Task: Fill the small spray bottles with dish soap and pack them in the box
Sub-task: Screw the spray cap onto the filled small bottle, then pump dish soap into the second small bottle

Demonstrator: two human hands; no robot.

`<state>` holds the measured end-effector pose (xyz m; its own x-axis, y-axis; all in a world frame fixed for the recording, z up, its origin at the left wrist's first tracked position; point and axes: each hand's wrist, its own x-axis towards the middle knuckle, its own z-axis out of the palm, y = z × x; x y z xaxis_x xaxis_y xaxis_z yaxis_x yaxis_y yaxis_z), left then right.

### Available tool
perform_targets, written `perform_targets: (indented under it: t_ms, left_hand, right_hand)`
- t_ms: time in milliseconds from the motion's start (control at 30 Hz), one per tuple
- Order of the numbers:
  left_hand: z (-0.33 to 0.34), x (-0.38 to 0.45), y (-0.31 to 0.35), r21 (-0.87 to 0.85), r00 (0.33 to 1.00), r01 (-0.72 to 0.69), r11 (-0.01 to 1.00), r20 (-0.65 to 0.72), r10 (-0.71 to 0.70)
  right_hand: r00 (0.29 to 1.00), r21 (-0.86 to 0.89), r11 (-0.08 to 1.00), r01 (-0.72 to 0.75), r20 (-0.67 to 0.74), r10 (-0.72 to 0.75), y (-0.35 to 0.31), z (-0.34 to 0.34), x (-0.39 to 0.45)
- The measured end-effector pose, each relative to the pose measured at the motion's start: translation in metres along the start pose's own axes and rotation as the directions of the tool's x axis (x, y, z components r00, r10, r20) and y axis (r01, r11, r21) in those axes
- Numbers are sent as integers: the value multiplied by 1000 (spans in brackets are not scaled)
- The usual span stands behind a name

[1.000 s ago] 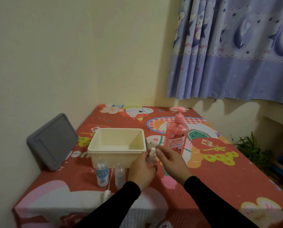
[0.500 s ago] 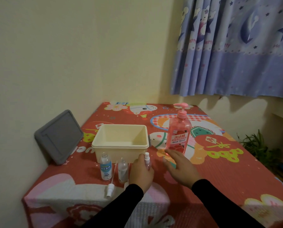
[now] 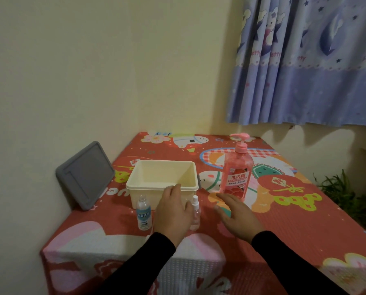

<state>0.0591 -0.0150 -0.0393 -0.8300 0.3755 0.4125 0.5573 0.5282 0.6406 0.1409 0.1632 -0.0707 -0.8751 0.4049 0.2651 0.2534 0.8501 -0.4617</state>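
Note:
A cream plastic box (image 3: pixel 148 186) stands open on the red patterned table. Right of it is the pink pump bottle of dish soap (image 3: pixel 237 173). In front of the box, a small blue-labelled bottle (image 3: pixel 143 211) stands without a cap. A small clear spray bottle (image 3: pixel 195 212) with its white spray head on stands by the box's front right corner. My left hand (image 3: pixel 173 211) lies between these two bottles with fingers stretched to the box's front rim, holding nothing, and hides whatever is behind it. My right hand (image 3: pixel 235 216) hovers flat and open, fingers towards the soap bottle.
A grey box lid (image 3: pixel 85 174) leans against the left wall. The table's near edge (image 3: pixel 135 243) runs just under my wrists. A green plant (image 3: pixel 343 188) sits off the table's right side, and a blue curtain (image 3: pixel 305 71) hangs above it.
My left hand has let go of the capped spray bottle, which now stands on the table, and has shifted left towards the box. My right hand has stayed open near the soap bottle.

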Motion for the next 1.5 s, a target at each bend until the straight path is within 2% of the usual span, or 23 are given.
perform_targets:
  t_ms: [133, 333, 533, 800, 1033, 1167, 1333, 1500]
  left_hand:
    - [-16, 3, -17, 133, 998, 54, 990, 23, -58]
    - [-14, -6, -38, 213, 988, 84, 974, 109, -109]
    - [-15, -2, -43, 165, 997, 27, 986, 63, -38]
    - [-37, 42, -11, 67, 998, -57, 996, 12, 56]
    - [-27, 89, 27, -101, 983, -154, 983, 87, 163]
    - [-9, 118, 45, -179, 963, -220, 959, 117, 243]
    - [13, 146, 62, -183, 939, -248, 951, 195, 283]
    - [34, 171, 76, -60, 931, -264, 963, 247, 270]
  right_hand:
    - [1000, -10, 1000, 10, -27, -11, -1, -2, 5]
    - [999, -37, 999, 33, -37, -34, -9, -10, 13]
    - [996, -43, 997, 64, -63, -67, -16, -26, 21]
    - [967, -67, 993, 96, -229, -109, -26, -74, 42]
    - [923, -89, 988, 125, -354, -149, -27, -115, 75]
    - [911, -89, 992, 90, -394, -118, -25, -134, 99]
    - [921, -63, 997, 37, -386, -58, -17, -149, 133]
    - [942, -12, 999, -31, -335, 26, -3, -154, 168]
